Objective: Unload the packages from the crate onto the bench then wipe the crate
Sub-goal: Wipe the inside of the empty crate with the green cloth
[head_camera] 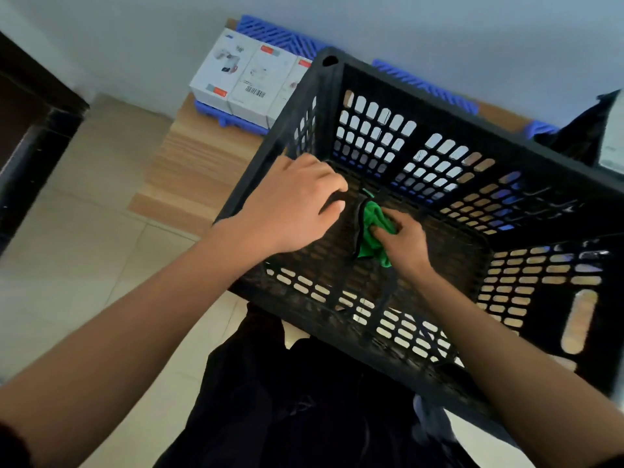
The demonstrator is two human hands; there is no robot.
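Note:
A black perforated plastic crate (439, 106) stands on the wooden bench (199, 170), with no packages in it. My left hand (293, 204) grips the crate's left wall from above, fingers curled over its rim. Inside, my right hand (403, 243) holds a bunched green cloth (373, 231) against the crate's floor near the left wall. Three white packages (243, 82) stand side by side at the far end of the bench, beyond the crate's far left corner.
The packages sit on a blue plastic slatted rack (280, 37) that runs along the wall behind the crate. A dark cabinet (30, 130) stands on the left. Pale tiled floor (84, 231) lies left of the bench. A dark object (587, 130) sits at the far right.

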